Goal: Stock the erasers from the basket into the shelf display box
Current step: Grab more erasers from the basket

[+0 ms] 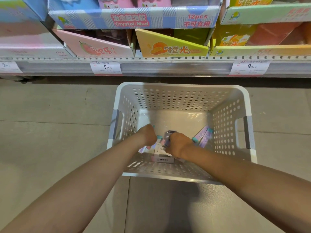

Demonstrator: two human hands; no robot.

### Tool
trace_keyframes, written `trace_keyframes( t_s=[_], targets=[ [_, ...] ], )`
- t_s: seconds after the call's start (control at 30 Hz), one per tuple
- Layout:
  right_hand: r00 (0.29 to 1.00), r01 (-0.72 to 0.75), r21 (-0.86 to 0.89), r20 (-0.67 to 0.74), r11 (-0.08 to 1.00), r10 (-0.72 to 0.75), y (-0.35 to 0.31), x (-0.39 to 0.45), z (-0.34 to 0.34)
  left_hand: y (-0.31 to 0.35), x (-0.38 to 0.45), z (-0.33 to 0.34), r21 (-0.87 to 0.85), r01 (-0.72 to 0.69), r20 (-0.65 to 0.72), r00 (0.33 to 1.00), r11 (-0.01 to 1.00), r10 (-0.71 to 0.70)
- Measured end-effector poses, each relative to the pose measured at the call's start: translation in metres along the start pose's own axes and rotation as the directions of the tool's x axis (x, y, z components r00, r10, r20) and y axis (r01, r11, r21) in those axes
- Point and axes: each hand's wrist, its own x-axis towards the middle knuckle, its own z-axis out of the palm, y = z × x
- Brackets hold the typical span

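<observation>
A white perforated basket (181, 96) stands on the floor below the shelf. Both my hands reach down inside it. My left hand (148, 134) is closed, with a teal edge of an eraser pack showing at its fingers. My right hand (178, 143) is closed on a purple eraser pack (167, 136). Several pastel eraser packs (162, 153) lie on the basket floor between and under my hands. More packs (203, 136) lean against the right wall. The fingers themselves are hidden behind the backs of my hands.
Shelf display boxes sit above: a pink one (99, 46), a yellow-orange one (173, 47) and a blue Crystal Mud box (133, 18). Price tags (106, 67) hang on the shelf rail. Grey tiled floor (50, 132) surrounds the basket.
</observation>
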Motion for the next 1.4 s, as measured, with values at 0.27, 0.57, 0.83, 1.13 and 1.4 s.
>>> trace_keyframes(
  t_s=[0.27, 0.57, 0.83, 1.13, 1.4],
  targets=[
    [0.987, 0.163, -0.156, 0.011, 0.974, -0.163, -0.006, -0.002, 0.007, -0.002, 0.005, 0.006, 0.082, -0.020, -0.070, 0.997, 0.996, 0.026],
    [0.969, 0.248, -0.153, 0.051, 0.957, -0.243, -0.009, 0.004, 0.018, -0.001, 0.014, 0.016, -0.022, -0.041, -0.172, 0.984, 0.999, 0.036],
    [0.956, 0.292, -0.155, 0.077, 0.944, -0.283, -0.003, 0.001, 0.019, -0.003, 0.014, 0.015, -0.044, -0.071, -0.107, 0.992, 0.997, 0.066],
    [0.945, 0.284, -0.238, 0.235, 0.929, -0.229, -0.009, 0.002, 0.017, 0.000, 0.012, 0.005, -0.054, -0.086, -0.179, 0.981, 0.995, 0.075],
    [0.944, 0.313, -0.113, 0.147, 0.943, -0.296, 0.000, -0.006, 0.008, -0.005, 0.011, -0.004, -0.202, -0.151, -0.129, 0.984, 0.968, 0.126]
  ],
)
